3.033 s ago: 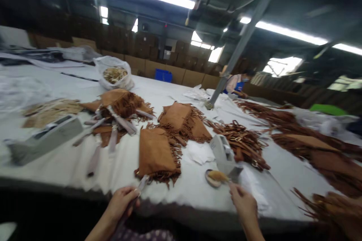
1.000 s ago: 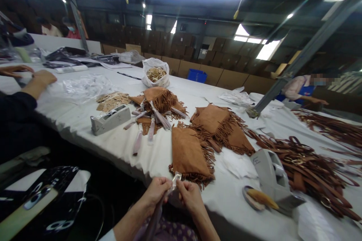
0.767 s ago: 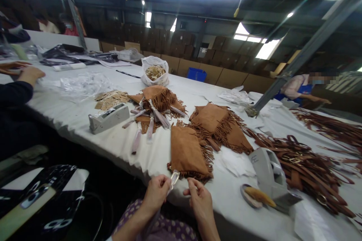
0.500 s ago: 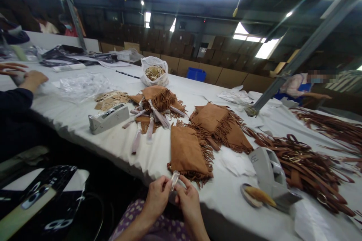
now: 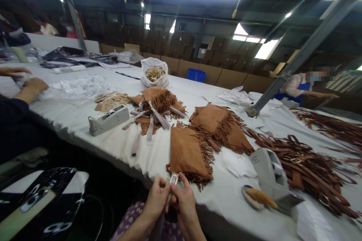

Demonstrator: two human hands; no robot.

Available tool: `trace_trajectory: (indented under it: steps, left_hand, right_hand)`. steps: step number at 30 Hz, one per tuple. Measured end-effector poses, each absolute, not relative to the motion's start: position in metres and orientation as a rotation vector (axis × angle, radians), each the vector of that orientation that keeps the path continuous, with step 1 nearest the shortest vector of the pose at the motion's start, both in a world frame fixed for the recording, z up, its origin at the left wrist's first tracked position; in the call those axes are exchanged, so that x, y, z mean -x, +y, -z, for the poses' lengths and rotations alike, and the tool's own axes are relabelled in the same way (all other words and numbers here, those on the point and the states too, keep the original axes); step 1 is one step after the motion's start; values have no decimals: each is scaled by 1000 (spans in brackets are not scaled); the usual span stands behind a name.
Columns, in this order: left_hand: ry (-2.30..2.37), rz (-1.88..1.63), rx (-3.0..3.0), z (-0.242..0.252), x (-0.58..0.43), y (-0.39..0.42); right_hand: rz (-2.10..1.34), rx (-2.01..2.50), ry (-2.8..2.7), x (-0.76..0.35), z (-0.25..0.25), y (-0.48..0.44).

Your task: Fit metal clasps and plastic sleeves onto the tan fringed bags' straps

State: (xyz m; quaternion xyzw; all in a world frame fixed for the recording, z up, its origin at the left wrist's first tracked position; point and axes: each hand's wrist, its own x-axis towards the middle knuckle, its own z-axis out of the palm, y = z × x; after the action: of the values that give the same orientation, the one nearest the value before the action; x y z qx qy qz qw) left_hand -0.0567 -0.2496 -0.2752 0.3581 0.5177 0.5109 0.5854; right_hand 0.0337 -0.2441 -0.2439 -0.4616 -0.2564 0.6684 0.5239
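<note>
Both my hands meet at the near edge of the white table (image 5: 85, 120). My left hand (image 5: 155, 200) and my right hand (image 5: 184, 201) are closed together around a small metal clasp (image 5: 174, 178) at the end of a wrapped strap that hangs down toward my lap. Just beyond the fingers lies a tan suede fringed bag (image 5: 186, 153). More fringed bags (image 5: 219, 124) lie behind it.
A grey tape dispenser (image 5: 270, 175) and a small dish (image 5: 251, 197) stand to my right, beside a heap of brown straps (image 5: 308, 167). Another dispenser (image 5: 109, 119) and wrapped straps (image 5: 148, 128) lie to the left. Another person's hands (image 5: 26, 83) work at far left; a further person sits at back right.
My hands have drawn closer together on the clasp, which now stands upright between my fingertips. Three seconds ago my right hand was over by the dish, apart from the left.
</note>
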Motion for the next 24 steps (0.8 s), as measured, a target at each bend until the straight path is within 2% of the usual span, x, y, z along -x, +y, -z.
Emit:
trace_trajectory:
  steps: [6,10,12,14,18,21,24]
  left_hand:
    - [907,-1130,-804,252,71,-255]
    - [882,-986,-855,246,116,-265]
    - [946,-891,-874,248,143,-273]
    - [1020,-835,-860,251,161,-280]
    - [1090,-921,-752,256,156,-278]
    - [1118,-1082,-657,257,129,-259]
    - [1126,-1154,-578,254,107,-236]
  right_hand:
    - [-1670,977,-658,-30,236,-248]
    - [-1737,1048,-1017,-28,237,-257]
    - [-1667,1168,-1241,-38,233,-253]
    - [-1419,1318,-1380,-61,226,-241]
    - [-669,1593,-1528,-134,223,-201]
    - [-188,1651,-1725,-186,242,-179]
    - [121,1605,-1906,-216,270,-169]
